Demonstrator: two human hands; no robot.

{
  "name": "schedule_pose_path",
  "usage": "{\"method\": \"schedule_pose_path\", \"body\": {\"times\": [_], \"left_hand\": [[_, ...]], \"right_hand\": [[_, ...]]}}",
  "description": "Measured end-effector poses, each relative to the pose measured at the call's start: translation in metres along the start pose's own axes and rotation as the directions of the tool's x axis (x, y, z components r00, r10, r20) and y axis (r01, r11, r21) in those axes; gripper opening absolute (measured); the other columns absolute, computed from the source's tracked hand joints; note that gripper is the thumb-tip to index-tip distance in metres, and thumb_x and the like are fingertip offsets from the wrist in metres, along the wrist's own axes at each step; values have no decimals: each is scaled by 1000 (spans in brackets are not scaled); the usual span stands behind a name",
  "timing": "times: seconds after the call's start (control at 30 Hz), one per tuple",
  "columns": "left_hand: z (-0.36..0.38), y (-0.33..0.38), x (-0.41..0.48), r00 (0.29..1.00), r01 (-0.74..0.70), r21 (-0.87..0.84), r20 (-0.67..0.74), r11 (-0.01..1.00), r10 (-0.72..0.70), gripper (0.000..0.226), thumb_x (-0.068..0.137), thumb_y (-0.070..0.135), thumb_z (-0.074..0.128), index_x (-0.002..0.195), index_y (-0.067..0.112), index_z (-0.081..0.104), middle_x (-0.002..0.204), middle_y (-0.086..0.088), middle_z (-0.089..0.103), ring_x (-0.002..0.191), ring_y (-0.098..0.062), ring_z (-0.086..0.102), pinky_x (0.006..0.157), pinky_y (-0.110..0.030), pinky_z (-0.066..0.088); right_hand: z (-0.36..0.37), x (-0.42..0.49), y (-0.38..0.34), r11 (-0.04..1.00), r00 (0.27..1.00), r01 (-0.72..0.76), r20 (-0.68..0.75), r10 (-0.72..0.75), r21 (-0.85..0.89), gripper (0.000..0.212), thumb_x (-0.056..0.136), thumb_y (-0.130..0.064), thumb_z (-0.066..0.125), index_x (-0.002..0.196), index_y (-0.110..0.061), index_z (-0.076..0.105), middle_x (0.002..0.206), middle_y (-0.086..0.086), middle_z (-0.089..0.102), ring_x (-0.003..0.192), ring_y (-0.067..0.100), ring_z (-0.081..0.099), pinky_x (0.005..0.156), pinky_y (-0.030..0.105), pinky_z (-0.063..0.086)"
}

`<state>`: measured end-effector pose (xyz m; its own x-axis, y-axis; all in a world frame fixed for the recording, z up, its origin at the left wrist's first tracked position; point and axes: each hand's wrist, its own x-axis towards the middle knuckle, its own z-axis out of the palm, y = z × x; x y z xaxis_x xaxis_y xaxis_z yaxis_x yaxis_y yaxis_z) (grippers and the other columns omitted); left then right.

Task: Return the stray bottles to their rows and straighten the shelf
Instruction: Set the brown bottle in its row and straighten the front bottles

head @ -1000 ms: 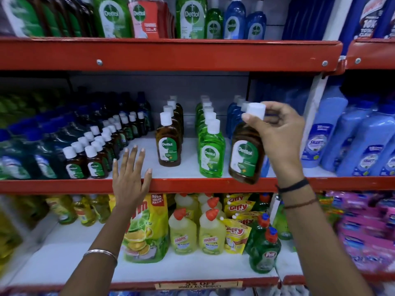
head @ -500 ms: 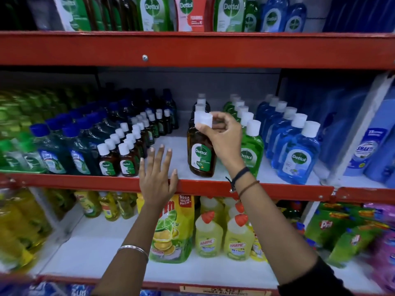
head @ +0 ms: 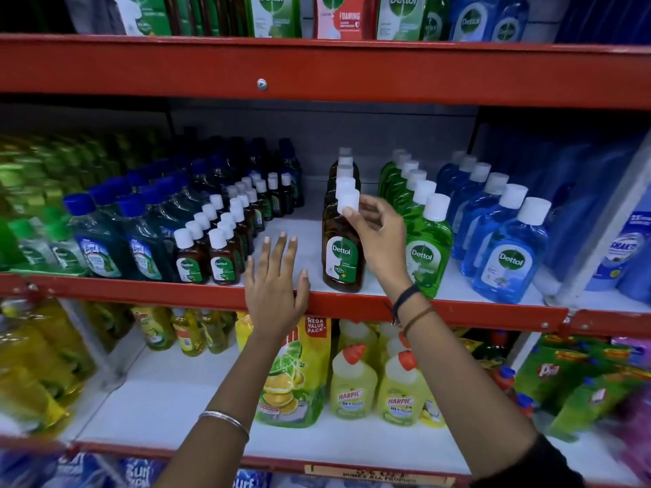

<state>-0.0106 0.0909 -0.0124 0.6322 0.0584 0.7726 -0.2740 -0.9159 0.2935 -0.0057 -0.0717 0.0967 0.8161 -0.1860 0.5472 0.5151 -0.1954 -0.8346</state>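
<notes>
Now my right hand (head: 378, 237) pinches the brown bottle (head: 343, 248) by its cap, at the front of the brown row beside the green bottle (head: 428, 257); left hand (head: 274, 283) spread flat on the shelf lip (head: 141, 294). I'd square the label forward, then let go.

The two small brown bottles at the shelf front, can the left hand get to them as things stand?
Probably yes. The left hand lies open on the shelf edge, holding nothing, just right of the small brown bottles, with bare shelf between. The right hand is busy at the big brown bottle, farther right.

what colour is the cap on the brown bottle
White cap on the brown bottle, clearest in the head view.
</notes>
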Motion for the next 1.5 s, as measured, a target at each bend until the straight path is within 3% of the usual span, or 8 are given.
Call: {"method": "schedule_pose_path", "body": {"times": [0.13,0.27,0.4,0.87,1.07,1.23,1.4,1.5], "left_hand": [[-16,30,11,975,214,-418,154,883,-163,57,100,49,30,151,24,31,152,0,44,137,-17,42,105,-40,40],[-23,55,21,914,379,-662,375,646,-153,54,96,68,23,145,48,29,149,9,44,137,-13,43,109,-33,35],[-20,55,22,907,387,-648,397,656,-143,60,83,86,13,136,65,29,152,9,44,139,-17,42,113,-52,37],[-21,55,18,929,368,-689,293,624,-224,40,84,85,16,118,76,36,135,14,51,130,-16,51,107,-52,44],[-19,64,14,937,349,-670,243,656,-250,56,92,73,18,139,48,36,139,9,42,131,-16,46,106,-32,39],[-15,102,-5,986,93,-734,-25,673,-164,51,101,53,29,136,20,46,128,-1,46,124,-7,47,104,-28,41],[-5,155,11,944,202,-774,318,600,92,63,94,64,21,145,28,31,140,2,37,126,16,31,104,-5,25],[9,164,24,897,338,-745,440,575,42,98,78,91,10,155,31,20,158,3,24,140,4,23,113,-18,19]], "right_hand": [[-7,-36,15,993,997,-82,7,82,82,39,95,-38,48,129,-20,52,123,-12,56,109,-14,51,91,3,40],[-8,-66,37,965,977,-215,36,212,150,66,88,-64,36,139,-23,41,147,-3,44,134,6,40,117,36,32],[-8,-63,34,939,963,-267,95,252,217,78,81,-72,35,139,-20,43,147,1,46,135,10,41,117,39,31],[-15,-53,35,916,952,-287,186,242,281,49,100,-41,30,138,-14,44,130,-10,50,120,2,50,89,8,44],[-20,-62,33,951,977,-206,94,189,229,68,84,-68,35,133,-24,49,143,0,50,132,11,46,112,32,36],[-54,-80,28,979,960,160,-249,-125,125,48,95,-45,30,127,-18,54,132,-6,53,128,7,47,108,27,38],[-85,-72,39,999,957,37,-287,-37,-5,74,87,-71,20,142,-25,35,145,-13,32,140,5,25,116,30,21],[-94,-69,42,992,981,-122,-154,120,-6,69,87,-66,17,147,-31,22,155,-10,22,142,3,15,119,31,15]]}}
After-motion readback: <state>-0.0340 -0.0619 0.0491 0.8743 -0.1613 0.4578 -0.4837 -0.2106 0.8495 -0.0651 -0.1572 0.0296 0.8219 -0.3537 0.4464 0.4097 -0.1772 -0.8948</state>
